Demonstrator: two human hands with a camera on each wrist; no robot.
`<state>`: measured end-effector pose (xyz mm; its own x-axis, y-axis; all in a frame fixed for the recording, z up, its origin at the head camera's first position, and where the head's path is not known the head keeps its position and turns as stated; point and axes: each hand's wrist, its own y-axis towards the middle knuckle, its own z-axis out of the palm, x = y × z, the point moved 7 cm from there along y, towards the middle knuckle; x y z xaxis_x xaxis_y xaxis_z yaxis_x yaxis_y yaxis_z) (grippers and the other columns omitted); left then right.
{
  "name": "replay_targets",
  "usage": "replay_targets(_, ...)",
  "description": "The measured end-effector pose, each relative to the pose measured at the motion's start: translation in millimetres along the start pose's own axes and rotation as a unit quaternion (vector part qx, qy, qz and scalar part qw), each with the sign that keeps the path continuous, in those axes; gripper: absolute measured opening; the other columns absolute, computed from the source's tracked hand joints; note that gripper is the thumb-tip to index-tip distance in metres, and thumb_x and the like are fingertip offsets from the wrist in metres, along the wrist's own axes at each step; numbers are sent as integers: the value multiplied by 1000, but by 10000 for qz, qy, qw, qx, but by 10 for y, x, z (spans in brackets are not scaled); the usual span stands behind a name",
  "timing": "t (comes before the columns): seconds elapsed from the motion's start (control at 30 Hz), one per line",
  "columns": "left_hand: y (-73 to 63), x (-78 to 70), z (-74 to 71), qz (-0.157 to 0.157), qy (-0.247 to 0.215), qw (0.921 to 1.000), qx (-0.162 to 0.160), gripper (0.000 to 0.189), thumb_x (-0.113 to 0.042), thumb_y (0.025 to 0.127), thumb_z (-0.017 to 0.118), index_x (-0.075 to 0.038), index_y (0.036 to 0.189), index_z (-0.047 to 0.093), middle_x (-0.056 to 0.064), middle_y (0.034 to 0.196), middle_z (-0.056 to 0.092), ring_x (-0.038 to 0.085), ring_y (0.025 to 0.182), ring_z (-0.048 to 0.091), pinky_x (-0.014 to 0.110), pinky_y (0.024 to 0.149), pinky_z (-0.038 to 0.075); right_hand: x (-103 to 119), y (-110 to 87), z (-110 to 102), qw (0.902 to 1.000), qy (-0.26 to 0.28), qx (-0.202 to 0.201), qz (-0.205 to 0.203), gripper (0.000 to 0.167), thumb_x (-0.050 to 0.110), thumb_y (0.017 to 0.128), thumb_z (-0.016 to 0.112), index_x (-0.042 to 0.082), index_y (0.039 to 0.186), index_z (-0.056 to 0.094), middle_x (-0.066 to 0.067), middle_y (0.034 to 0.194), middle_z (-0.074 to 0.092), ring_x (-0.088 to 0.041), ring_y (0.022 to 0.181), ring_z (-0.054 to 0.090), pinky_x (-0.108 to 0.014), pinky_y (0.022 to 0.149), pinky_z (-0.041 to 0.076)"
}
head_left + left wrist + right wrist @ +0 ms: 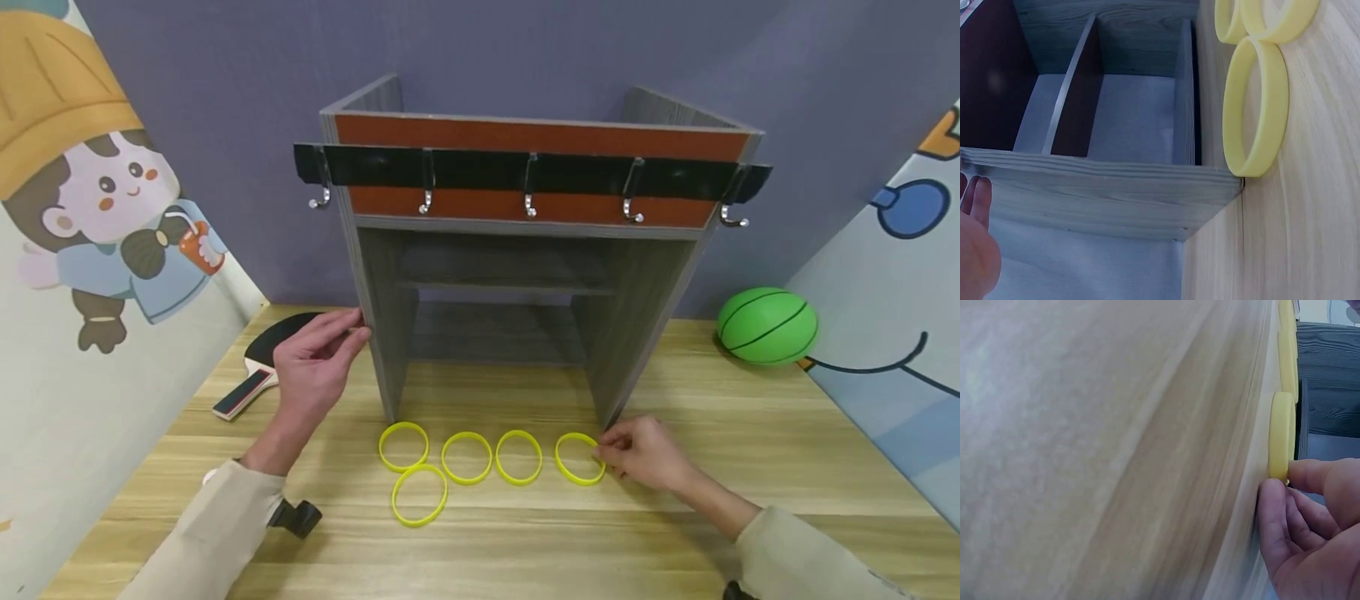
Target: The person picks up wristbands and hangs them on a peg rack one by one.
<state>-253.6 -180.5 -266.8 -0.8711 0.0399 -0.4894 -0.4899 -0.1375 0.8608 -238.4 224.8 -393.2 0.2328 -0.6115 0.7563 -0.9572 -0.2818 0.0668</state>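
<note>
- Pinching the rightmost yellow ring [1279, 434] at its right edge with the right hand [647, 454]; fingers [1272, 515] drawn in against the thumb, leaving only the band's thickness between.
- Reaching the left hand [313, 362] to the outer edge of the grey shelf unit [652, 279], at the left side panel [377, 333]; fingers nearly straight, tips resting at the edge, parted slightly from the thumb.
- Counting 5 yellow rings, all just in front of the unit on the wood-grain tabletop [495, 567]: 4 in a row, 1 nearer, touching the leftmost ring [1277, 115].
- Plain, smooth, bright yellow; round, with narrow bands.
</note>
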Motion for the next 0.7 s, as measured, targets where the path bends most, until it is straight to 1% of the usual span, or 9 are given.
replay_targets(0.17, -10, -7, 8, -63, 45, 9999, -64, 27, 29, 70, 65, 19, 94, 66, 24, 94, 66, 16, 77, 66, 19, 64, 53, -25, -21, 22, 9983, 467, 73, 331, 8, 2, 81, 71, -6, 83, 68, -6, 66, 63, -21, 54, 60, -29, 46, 53)
replay_targets(0.3, -18, -1, -5, -89, 140, 9998, -106, 28, 30, 69, 65, 18, 93, 66, 24, 93, 67, 15, 76, 66, 18, 63, 52, -40, -36, 2, 9959, 751, 58, 503, 8, -1, 82, 67, -9, 86, 67, -9, 65, 62, -21, 54, 59, -30, 47, 53)
replay_targets(0.47, -1, 2, -9, -137, 168, 9997, -103, 27, 29, 69, 66, 18, 93, 67, 23, 93, 67, 15, 77, 67, 19, 63, 53, -62, -54, -70, 9907, 1119, 14, 780, 10, 0, 84, 66, -9, 88, 64, -12, 64, 60, -20, 56, 57, -30, 45, 51)
replay_targets(0.53, 9, -3, -6, -171, 126, 9997, -96, 26, 29, 69, 66, 17, 93, 67, 23, 93, 67, 16, 78, 67, 19, 64, 53, -51, -62, -110, 9884, 1283, 59, 810, 13, 1, 85, 66, -10, 89, 64, -13, 66, 61, -20, 57, 59, -29, 46, 51)
replay_targets(0.6, 16, -8, -5, -212, 40, 9997, -88, 25, 28, 70, 66, 17, 93, 67, 23, 92, 67, 17, 78, 67, 20, 64, 53, -23, -74, -145, 9852, 1534, 184, 743, 17, 1, 85, 66, -14, 92, 62, -16, 69, 62, -21, 59, 60, -29, 48, 52)
replay_targets(0.7, 20, -18, -5, -257, -68, 9996, -85, 23, 28, 70, 66, 18, 92, 67, 23, 92, 68, 19, 79, 67, 21, 65, 54, 21, -98, -202, 9778, 1961, 371, 637, 21, -2, 85, 65, -19, 95, 59, -20, 74, 63, -23, 62, 63, -31, 54, 55)
